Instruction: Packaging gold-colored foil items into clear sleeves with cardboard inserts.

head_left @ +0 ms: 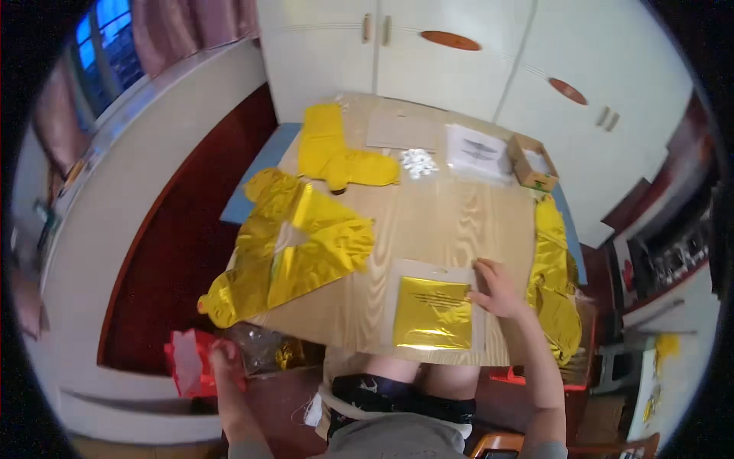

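On the near edge of the table lies a flat clear packet with folded gold foil point(432, 314) inside. My right hand point(498, 289) rests at the packet's right edge, thumb and fingers apart and touching it. Below the table's left corner, my left hand point(223, 355) is beside a red plastic container or bag point(197, 366) with a pale panel. The fingers of that hand are small and blurred, so any grip is unclear. A large unfolded gold foil balloon point(306, 241) covers the left side of the table.
Farther back lie another yellow foil piece point(325, 149), a pile of small white pieces point(418, 163), a printed sheet point(478, 153) and a small cardboard box point(533, 162). More gold foil point(552, 279) hangs over the right edge. Clear bags point(264, 348) sit below left.
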`<state>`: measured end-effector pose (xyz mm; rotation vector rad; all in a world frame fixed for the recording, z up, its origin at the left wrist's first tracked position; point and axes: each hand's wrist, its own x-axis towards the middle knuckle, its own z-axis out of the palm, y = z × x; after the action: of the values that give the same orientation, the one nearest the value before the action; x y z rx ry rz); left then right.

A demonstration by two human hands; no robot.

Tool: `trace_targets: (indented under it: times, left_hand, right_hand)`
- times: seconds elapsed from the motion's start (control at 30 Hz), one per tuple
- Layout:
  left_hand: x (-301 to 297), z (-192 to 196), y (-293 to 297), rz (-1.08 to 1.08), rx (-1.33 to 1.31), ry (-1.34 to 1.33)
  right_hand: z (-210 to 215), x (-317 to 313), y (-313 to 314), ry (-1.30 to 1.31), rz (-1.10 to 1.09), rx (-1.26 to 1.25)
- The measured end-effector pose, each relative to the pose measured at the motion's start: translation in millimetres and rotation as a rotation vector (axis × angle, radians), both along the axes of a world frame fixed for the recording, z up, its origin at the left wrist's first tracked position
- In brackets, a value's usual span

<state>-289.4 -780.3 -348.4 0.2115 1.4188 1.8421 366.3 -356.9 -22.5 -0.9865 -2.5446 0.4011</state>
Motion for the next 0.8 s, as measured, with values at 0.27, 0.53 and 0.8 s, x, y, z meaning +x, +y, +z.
trace_targets:
  times: [0.27, 0.53, 0.8]
  left_hand:
    - [72, 122, 21, 0.465, -0.065, -0.028]
    - [156, 249, 36, 0.433, -0.160, 0.463]
    - [279, 364, 164, -0.299, 0.125, 1.073]
  right_hand:
    - [13, 10, 26, -0.071, -0.060, -0.445]
    - [125, 17, -37, 0.326, -0.038, -0.508]
    - [137, 5, -59, 0.176, 0.017, -0.144]
